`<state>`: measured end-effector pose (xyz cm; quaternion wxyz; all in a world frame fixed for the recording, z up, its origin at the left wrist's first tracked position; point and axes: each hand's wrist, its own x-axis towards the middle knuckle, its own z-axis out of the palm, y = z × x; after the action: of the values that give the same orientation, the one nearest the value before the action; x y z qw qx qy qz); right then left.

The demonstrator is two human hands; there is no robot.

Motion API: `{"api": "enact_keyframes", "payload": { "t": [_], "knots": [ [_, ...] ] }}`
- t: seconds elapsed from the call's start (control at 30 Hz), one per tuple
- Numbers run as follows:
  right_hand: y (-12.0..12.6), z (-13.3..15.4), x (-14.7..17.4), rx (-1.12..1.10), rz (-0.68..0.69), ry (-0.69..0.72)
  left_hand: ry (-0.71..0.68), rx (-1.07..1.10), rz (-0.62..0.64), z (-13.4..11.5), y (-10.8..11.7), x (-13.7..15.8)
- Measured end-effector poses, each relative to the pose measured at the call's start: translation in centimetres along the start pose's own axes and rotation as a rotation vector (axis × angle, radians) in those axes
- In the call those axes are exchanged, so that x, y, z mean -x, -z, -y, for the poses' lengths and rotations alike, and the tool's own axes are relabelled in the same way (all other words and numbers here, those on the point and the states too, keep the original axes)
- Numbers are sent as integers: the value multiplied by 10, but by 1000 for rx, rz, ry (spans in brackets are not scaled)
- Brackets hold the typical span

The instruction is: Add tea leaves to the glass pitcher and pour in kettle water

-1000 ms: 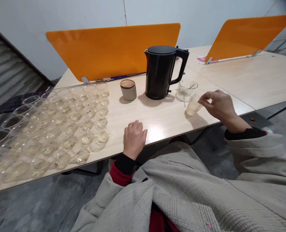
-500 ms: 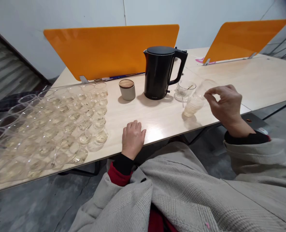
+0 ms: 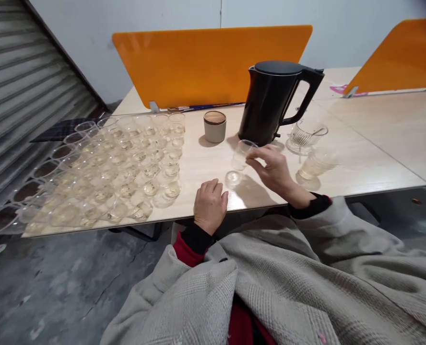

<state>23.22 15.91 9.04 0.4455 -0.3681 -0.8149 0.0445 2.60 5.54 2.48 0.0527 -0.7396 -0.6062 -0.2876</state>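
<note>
A clear plastic cup (image 3: 241,157) hangs from my right hand (image 3: 272,170), with thumb and fingers pinched on its rim. The cup is in front of the kettle, low over the table; I cannot tell whether its bottom touches the surface. Palm down at the table's front edge lies my left hand (image 3: 210,205), its fingers stretched out and nothing in them. Right of my right hand, a tilted stack of clear plastic cups (image 3: 315,163) sits on the table. Many similar cups (image 3: 126,167), holding a little pale liquid with dark bits, stand packed together on the left.
A black electric kettle (image 3: 270,103) stands behind my right hand. Left of it is a grey canister (image 3: 215,129) with a wooden lid. A ribbed glass cup (image 3: 306,134) stands on the right. Orange dividers (image 3: 198,67) line the back of the table (image 3: 374,158).
My right hand has moved left from beside the stack of cups to in front of the kettle, carrying a clear cup. The view has swung left; my left hand still rests on the table.
</note>
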Motion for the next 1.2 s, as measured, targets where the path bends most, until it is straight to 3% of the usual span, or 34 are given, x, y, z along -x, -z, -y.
{"api": "enact_keyframes", "payload": {
  "t": [0.13,0.3,0.7,0.87,1.07,1.2],
  "knots": [
    [-41,1,-9,-61,146,2,14,21,-21,0,-1,0],
    [-57,11,-10,-26,268,8,23,21,-8,-2,1,-1],
    [-56,12,-7,-75,197,84,29,9,19,-3,2,-1],
    [-41,16,-12,-122,151,144,27,12,20,-3,3,-1],
    [-19,3,-41,-50,59,0,4,22,1,-2,0,1],
    [-36,-24,-77,1,71,-98,10,12,8,-4,1,1]
  ]
}}
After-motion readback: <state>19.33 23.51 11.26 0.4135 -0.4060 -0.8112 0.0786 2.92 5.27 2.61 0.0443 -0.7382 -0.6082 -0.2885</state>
